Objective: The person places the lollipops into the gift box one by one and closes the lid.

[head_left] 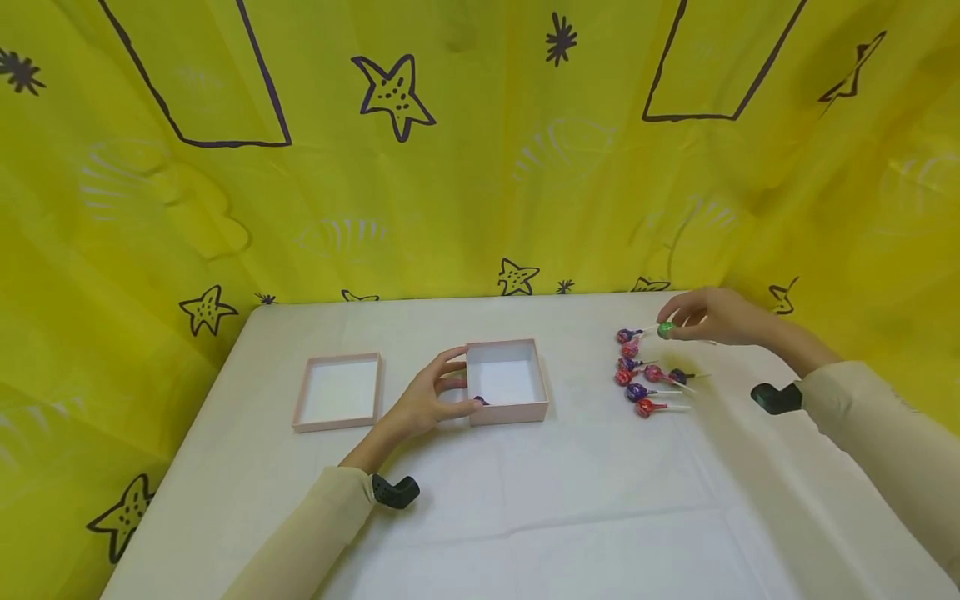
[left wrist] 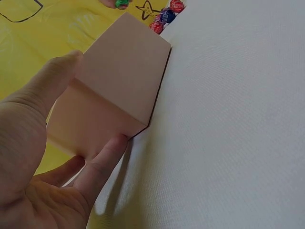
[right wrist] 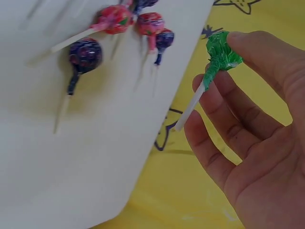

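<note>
- While my right hand [head_left: 720, 317] is pinching the green lollipop [right wrist: 223, 50] by its wrapped head, I'm risking it slipping free.
- My left hand [head_left: 427, 404] is gripping the pink box [head_left: 506, 382]; a nudge could shift it.

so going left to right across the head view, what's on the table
box lid → left hand → open box → cluster of lollipops → green lollipop pinched by the right hand

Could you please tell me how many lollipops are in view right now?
9: a green lollipop pinched in the right hand, seven red and purple ones lying in a cluster on the table, and one purple lollipop inside the box. Others may be hidden.
</note>
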`<state>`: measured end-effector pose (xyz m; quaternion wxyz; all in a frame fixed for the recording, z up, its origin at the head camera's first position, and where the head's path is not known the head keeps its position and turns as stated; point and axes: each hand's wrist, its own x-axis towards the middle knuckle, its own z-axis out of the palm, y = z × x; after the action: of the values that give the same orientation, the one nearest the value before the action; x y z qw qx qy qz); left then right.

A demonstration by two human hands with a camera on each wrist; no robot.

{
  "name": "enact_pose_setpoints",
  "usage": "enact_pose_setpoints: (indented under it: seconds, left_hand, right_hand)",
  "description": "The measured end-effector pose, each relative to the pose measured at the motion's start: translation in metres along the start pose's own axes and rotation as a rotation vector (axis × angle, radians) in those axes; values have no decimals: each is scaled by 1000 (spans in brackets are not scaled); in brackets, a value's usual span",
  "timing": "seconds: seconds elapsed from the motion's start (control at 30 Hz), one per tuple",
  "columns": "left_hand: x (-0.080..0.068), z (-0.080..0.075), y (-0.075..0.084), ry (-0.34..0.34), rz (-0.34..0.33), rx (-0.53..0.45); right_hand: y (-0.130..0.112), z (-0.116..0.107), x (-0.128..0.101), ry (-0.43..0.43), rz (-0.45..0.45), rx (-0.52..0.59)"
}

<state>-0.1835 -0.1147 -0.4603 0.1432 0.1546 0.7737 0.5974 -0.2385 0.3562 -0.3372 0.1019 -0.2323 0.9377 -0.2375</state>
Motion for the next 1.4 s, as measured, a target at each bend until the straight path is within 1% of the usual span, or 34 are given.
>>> enact_pose_setpoints:
  seconds: [0.17, 0.3, 0.43, 0.63, 0.77, 1.0, 1.2, 1.4]
  left_hand:
    - [0, 0, 1, 6, -2, -6]
    - [1, -1, 1, 3, 0, -10]
    - [1, -1, 0, 0, 9, -10]
    - [0, -1, 1, 1, 3, -13]
    - [-1, -1, 1, -1, 6, -3]
    - [0, 0, 1, -5, 14, -15]
    - [1, 0, -1, -3, 16, -12]
    - [1, 0, -1, -3, 11, -10]
  right_hand:
    - [-16, -13, 8, -2, -52, 2]
    - [-31, -19, 13, 24, -78, -22]
    - [-46, -22, 21, 57, -101, -15]
    - [-67, -23, 35, 73, -126, -22]
    - [-79, -20, 45, 82, -135, -27]
    - [-99, -10, 63, 70, -199, -17]
    - [-118, 0, 78, 30, -258, 30]
    - [-136, 15, 94, -7, -279, 66]
